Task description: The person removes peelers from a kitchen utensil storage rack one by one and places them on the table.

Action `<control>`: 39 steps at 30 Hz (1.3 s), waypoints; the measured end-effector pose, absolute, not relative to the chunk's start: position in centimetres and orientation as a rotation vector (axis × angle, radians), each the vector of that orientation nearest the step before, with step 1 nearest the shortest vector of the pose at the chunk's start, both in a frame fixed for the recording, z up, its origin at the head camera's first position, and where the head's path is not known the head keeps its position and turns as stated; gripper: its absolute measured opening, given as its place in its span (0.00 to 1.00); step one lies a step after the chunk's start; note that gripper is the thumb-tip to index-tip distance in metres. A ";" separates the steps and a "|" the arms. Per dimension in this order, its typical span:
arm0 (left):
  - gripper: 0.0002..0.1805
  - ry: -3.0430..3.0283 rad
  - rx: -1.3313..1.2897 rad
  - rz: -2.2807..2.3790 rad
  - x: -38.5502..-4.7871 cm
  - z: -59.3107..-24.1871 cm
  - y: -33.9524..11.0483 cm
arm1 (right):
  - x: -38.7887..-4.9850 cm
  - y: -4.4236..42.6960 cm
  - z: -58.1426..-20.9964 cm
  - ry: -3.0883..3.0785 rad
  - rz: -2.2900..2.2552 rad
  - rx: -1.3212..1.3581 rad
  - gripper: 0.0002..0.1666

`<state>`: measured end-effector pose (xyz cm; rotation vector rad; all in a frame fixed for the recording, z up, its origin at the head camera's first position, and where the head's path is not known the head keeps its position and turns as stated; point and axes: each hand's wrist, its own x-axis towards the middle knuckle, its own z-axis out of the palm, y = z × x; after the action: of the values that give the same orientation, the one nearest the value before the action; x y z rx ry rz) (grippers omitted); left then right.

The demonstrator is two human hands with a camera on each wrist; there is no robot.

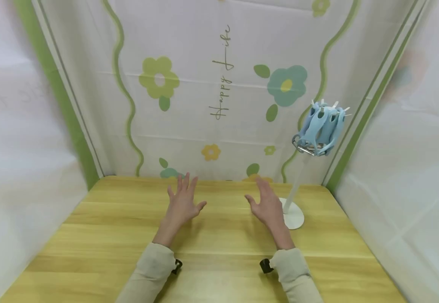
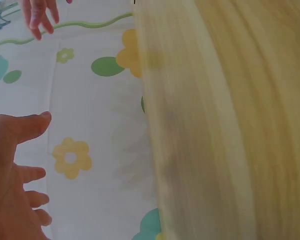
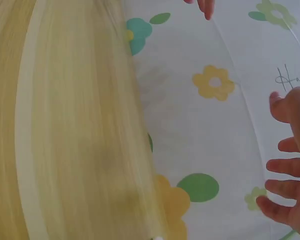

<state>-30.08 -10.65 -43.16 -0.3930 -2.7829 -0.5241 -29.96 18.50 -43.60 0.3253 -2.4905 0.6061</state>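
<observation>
Evidently no handling is under way: the left hand (image 1: 183, 204) and right hand (image 1: 268, 206) hover over the wooden surface (image 1: 219, 235), fingers spread and thumbs apart, holding nothing. The white stand (image 1: 297, 182) rises upright just beside the right hand, bearing a light-blue openwork piece (image 1: 315, 129) on top. Nothing looks done with either, so all the work seems left; whether the right hand touches the base is unclear.

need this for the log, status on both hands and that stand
Left hand and right hand holding nothing. White round-based stand with light-blue openwork top ungripped. Right hand partly hides its base in head view.
</observation>
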 end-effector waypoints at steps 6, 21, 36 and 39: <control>0.44 -2.752 -0.435 -0.595 -30.5 -43.0 -10.6 | -29.7 21.2 -42.4 -2.235 0.792 0.230 0.22; 0.34 -2.650 -0.601 -0.808 -30.6 -42.9 -9.8 | -31.4 29.8 -37.1 -2.209 1.148 -0.207 0.26; 0.26 -2.581 -0.900 -1.415 -31.6 -40.3 -4.9 | -32.4 31.3 -36.4 -2.452 1.207 0.070 0.17; 0.24 -2.539 -0.963 -1.547 -31.8 -39.1 -3.4 | -32.4 31.2 -36.4 -2.454 1.209 0.074 0.16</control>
<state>-31.81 -3.39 -39.10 -0.9632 -2.5393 -1.5470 -32.45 31.25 -36.37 0.0737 -2.4536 1.2092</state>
